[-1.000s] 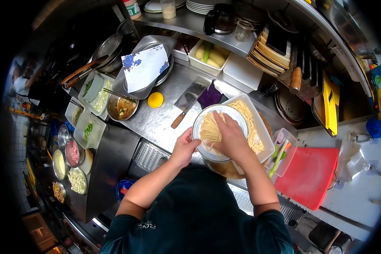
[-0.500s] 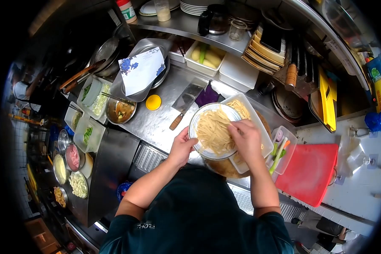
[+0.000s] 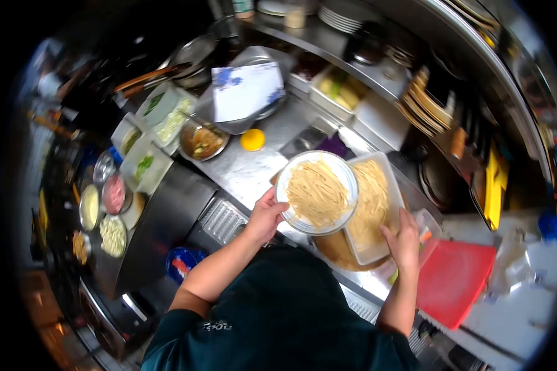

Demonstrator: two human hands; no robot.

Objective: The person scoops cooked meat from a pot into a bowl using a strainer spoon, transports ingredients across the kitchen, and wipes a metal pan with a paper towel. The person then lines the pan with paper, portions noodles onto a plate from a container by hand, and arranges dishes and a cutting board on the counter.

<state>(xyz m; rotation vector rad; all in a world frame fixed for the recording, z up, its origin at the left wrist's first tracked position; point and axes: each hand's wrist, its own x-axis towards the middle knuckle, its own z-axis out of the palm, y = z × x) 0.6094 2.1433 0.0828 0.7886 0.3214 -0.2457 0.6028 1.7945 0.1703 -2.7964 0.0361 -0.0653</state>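
Note:
My left hand (image 3: 267, 215) grips the left rim of a round plate (image 3: 315, 230), thumb on top, held over the counter. On the plate lies a heap of pale yellow noodle-like strips (image 3: 317, 190). Just right of it, a white rectangular container (image 3: 371, 254) holds more of these strips (image 3: 370, 201). My right hand (image 3: 404, 240) is closed on that container's right edge, thumb at the inner side and fingers outside. A round wooden board (image 3: 340, 247) shows partly beneath the plate and container.
A blurred cleaver (image 3: 302, 142) and a purple thing (image 3: 336, 144) lie behind the plate. A red cutting board (image 3: 455, 281) is at right. Left are a yellow lid (image 3: 252, 140), a metal bowl (image 3: 202, 141) and several food tubs. A shelf (image 3: 328, 42) runs along the back.
My right hand has left the strips on the plate and moved right to the container's edge. The plate stays in my left hand. The whole view has shifted and turned.

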